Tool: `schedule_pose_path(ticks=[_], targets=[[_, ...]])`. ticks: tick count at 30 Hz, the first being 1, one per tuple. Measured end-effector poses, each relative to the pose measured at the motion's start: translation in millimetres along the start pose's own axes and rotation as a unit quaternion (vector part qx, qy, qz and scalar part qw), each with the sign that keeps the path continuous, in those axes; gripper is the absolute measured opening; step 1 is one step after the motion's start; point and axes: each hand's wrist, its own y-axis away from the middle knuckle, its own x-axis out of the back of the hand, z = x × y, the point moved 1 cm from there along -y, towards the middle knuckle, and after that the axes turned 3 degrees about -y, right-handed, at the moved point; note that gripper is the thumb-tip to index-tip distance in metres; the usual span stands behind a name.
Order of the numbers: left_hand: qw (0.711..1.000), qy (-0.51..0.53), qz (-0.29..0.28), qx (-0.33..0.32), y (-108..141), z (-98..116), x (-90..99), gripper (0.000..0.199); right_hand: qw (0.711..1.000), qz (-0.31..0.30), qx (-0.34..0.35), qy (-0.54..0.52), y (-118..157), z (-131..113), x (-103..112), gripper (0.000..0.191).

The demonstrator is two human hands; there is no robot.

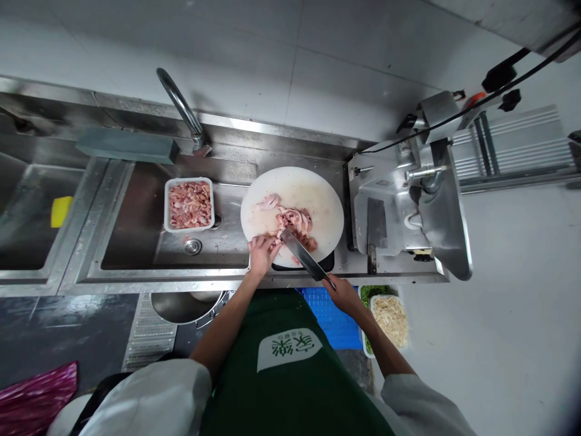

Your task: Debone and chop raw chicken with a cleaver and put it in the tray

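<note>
My right hand [341, 293] is wrapped round the handle of a kitchen knife [303, 254]. The knife's blade slants up and left, its tip end at a heap of raw meat [297, 223] on a round white cutting board [322, 194]. With fingers curled, my left hand [261, 253] holds meat at the board's lower left edge, close beside the blade. A separate pale piece of raw meat [269, 201] lies toward the board's upper left. What sits under my left fingertips is partly hidden.
Left of the board, a white tub [212, 206] of cut meat stands in the steel sink [136, 212] below a curved faucet [179, 103]. On the right is a metal slicer [447, 200] with another knife [376, 224] lying on it. A blue crate [336, 318] sits below the counter.
</note>
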Motion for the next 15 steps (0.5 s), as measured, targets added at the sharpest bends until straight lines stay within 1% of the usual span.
schedule_pose_path(ticks=[3,5,8,9,11,13,15], targets=[[1.000,-0.005,0.012,0.015,-3.4,4.6,-1.1,0.021,1.000,-0.010,-0.002,0.000,11.9,2.3,5.1,0.028],[0.999,0.010,0.024,0.029,-6.6,7.9,-1.0,0.024,1.000,-0.018,0.000,0.004,18.8,3.3,7.2,0.029],[0.997,0.041,0.040,0.045,-10.9,11.1,1.6,0.025,1.000,-0.014,0.002,0.016,24.5,3.7,6.0,0.029],[0.997,0.051,0.034,0.043,-12.4,11.1,2.8,0.025,1.000,-0.009,0.003,0.021,25.0,4.4,3.9,0.029],[0.997,0.073,-0.006,0.012,-16.4,9.4,4.9,0.026,1.000,0.000,0.005,0.028,24.9,8.8,-3.5,0.030],[0.992,0.093,-0.074,-0.049,-22.0,5.1,6.1,0.029,0.999,0.008,0.010,0.033,24.3,18.1,-14.1,0.032],[0.978,0.104,-0.141,-0.110,-28.6,-1.4,6.0,0.028,0.999,0.015,0.022,0.031,23.7,30.9,-26.3,0.034]])
